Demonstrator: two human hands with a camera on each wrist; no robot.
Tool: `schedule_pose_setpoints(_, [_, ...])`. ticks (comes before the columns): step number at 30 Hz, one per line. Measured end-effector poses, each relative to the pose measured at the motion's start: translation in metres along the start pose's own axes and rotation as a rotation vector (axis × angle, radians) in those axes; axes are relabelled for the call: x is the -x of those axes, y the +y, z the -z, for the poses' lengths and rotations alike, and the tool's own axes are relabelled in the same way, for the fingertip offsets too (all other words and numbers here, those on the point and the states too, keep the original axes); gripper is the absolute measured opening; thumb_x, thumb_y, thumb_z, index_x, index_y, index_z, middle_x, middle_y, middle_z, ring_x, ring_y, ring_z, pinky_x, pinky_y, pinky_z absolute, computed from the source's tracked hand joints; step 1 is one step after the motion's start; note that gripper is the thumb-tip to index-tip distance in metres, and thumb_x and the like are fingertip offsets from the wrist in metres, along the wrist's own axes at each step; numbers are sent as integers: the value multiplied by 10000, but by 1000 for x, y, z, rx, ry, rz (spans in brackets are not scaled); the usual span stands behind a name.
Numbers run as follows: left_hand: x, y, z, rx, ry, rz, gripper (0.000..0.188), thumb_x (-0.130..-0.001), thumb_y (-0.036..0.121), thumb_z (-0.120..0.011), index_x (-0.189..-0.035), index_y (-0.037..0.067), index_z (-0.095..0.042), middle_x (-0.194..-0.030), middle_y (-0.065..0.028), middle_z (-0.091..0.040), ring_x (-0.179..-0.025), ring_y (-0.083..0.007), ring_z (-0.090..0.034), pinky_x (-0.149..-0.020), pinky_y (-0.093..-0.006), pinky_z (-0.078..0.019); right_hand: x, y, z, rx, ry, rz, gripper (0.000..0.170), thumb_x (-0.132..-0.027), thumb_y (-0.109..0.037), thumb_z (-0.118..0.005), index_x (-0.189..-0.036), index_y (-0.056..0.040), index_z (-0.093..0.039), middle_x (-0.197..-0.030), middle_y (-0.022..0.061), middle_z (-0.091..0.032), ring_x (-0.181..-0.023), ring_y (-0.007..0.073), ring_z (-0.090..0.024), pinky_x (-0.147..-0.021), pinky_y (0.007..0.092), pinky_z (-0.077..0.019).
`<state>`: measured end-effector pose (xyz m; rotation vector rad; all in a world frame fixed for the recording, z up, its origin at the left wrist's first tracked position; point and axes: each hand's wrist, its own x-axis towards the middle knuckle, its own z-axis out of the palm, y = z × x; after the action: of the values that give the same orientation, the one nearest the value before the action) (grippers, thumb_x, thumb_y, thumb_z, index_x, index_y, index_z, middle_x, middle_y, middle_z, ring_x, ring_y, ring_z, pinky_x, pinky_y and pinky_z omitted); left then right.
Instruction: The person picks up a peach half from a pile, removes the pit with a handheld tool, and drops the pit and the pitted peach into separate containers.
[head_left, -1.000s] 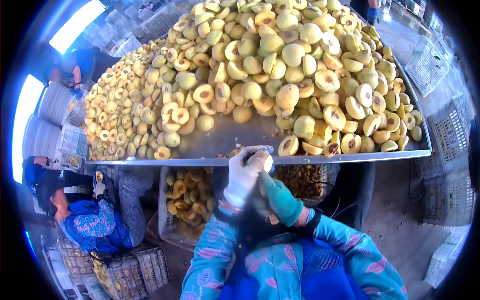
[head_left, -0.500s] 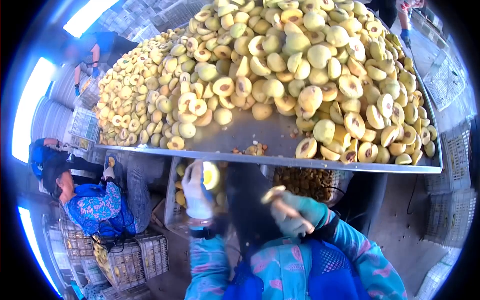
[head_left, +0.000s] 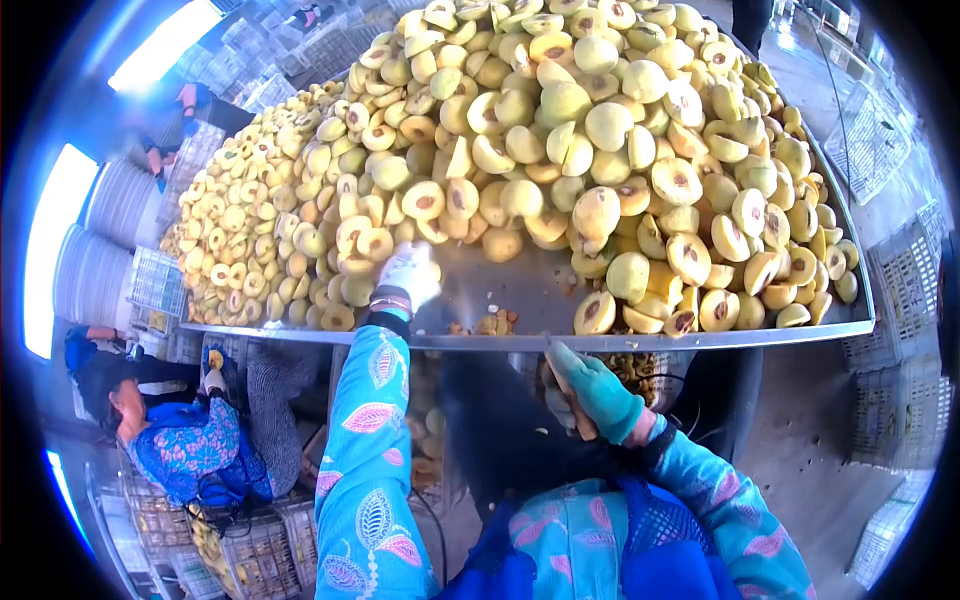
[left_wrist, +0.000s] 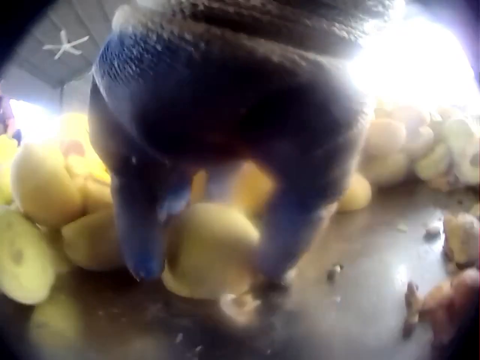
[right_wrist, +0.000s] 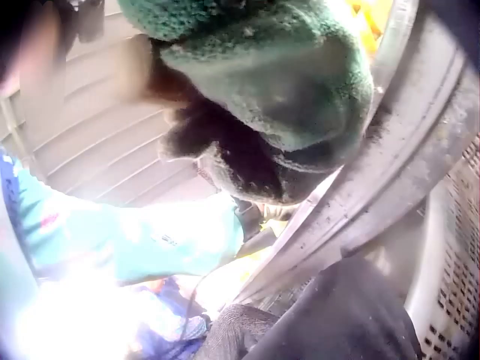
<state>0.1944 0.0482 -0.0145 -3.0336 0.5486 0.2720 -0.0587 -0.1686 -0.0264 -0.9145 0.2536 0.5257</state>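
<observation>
We have the left hand (head_left: 410, 275), in a pale glove with blue fingers, stretched over the worktop (head_left: 470, 280). Its fingers curl down round a yellow fruit piece (left_wrist: 214, 251), which sits on the metal at the edge of the big heap of halved fruit (head_left: 520, 130). More pieces crowd close on one side and behind, and the glove itself hides much of our view of the grasp. Near this hand, towards the front rim (head_left: 640, 342), lie small brown scraps (head_left: 495, 322).

Our right hand (head_left: 598, 393), in a green glove, is below, just beside the rim, its fingers closed round a brown, handle-like object (right_wrist: 139, 71); the glove covers most of it, so we cannot tell its full shape. Past this hand a container of brown bits (head_left: 640, 372) shows partly, with a dark cable (head_left: 682, 377) near it.

The outstretched left sleeve (head_left: 370, 440) blocks part of what lies under the worktop. On our left a seated person in blue (head_left: 195, 445) holds a fruit half, with crates (head_left: 260, 550) close by. White perforated crates (head_left: 900, 410) stand well apart on our right.
</observation>
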Motion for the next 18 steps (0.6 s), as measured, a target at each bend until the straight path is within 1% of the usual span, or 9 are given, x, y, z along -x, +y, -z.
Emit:
schedule_pose_setpoints(3, [9, -7, -11, 123, -29, -70, 593, -651, 185, -738, -1218, 155, -564, -1158, -213, -545, -1122, -356, -524, -984, -402, -423, -9, 3, -19, 49, 77, 64, 425, -962, -504, -435, -916, -94, -533, -608, 41, -532, -388, 120, -465, -325, 243, -345])
schedule_pose_setpoints(4, [16, -2, 1, 136, -21, -96, 610, -665, 176, -732, -1247, 126, -555, -1113, -194, -583, -1025, -336, -589, -924, -382, -473, 6, -17, -29, 171, 67, 34, 441, -959, -504, -440, -922, -76, -541, -618, 84, -556, -414, 179, -503, -378, 309, -414])
schedule_pose_setpoints(5, [26, 1, 10, 531, -69, -41, 577, -705, 166, -712, -1253, 86, -554, -1088, -164, -621, -906, -301, -647, -780, -386, -539, 2, -13, -25, 174, 70, 43, 441, -959, -504, -440, -922, -76, -541, -618, 84, -556, -414, 179, -503, -378, 309, -414])
schedule_pose_setpoints(7, [55, 13, 29, 1445, -237, 85, 557, -787, 196, -647, -1299, 29, -504, -1087, -150, -635, -825, -264, -671, -633, -364, -567, -16, 9, -16, 515, 204, 529, 383, -980, -446, -443, -936, -84, -559, -587, 1, -516, -483, 97, -505, -436, 254, -400])
schedule_pose_setpoints(9, [87, 30, 18, 1792, -238, -136, 570, -852, 255, -565, -1339, -14, -441, -1107, -163, -626, -858, -262, -671, -595, -357, -575, -20, 2, -15, 728, 326, 649, 360, -982, -413, -450, -951, -67, -547, -620, 55, -579, -523, 180, -584, -484, 325, -452])
schedule_pose_setpoints(10, [91, 37, 2, 1800, -180, -295, 627, -870, 304, -522, -1363, -57, -382, -1113, -190, -616, -871, -270, -670, -575, -333, -578, -15, -9, -21, 800, 340, 687, 375, -968, -419, -467, -945, -49, -523, -659, 150, -591, -585, 311, -590, -519, 428, -452])
schedule_pose_setpoints(11, [111, 62, 13, 1872, -153, -223, 637, -871, 316, -517, -1359, -70, -382, -1142, -205, -602, -929, -286, -656, -684, -353, -576, -13, -16, -24, 877, 356, 722, 395, -953, -425, -483, -939, -30, -499, -698, 244, -604, -647, 442, -596, -555, 531, -453])
schedule_pose_setpoints(14, [124, 97, -8, 2093, -78, -328, 618, -921, 378, -473, -1339, -73, -410, -1134, -203, -607, -1032, -271, -606, -938, -381, -471, -21, -10, -20, 977, 419, 740, 395, -954, -414, -490, -932, -20, -489, -622, 216, -594, -596, 425, -599, -512, 512, -451])
schedule_pose_setpoints(18, [132, 116, -16, 1797, 207, -212, 415, -1001, 309, -427, -1175, -41, -564, -1063, -134, -625, -954, -182, -601, -844, -292, -493, -20, -5, -20, 899, 530, 790, 349, -950, -369, -515, -929, -22, -487, -631, 203, -603, -599, 402, -611, -510, 492, -459])
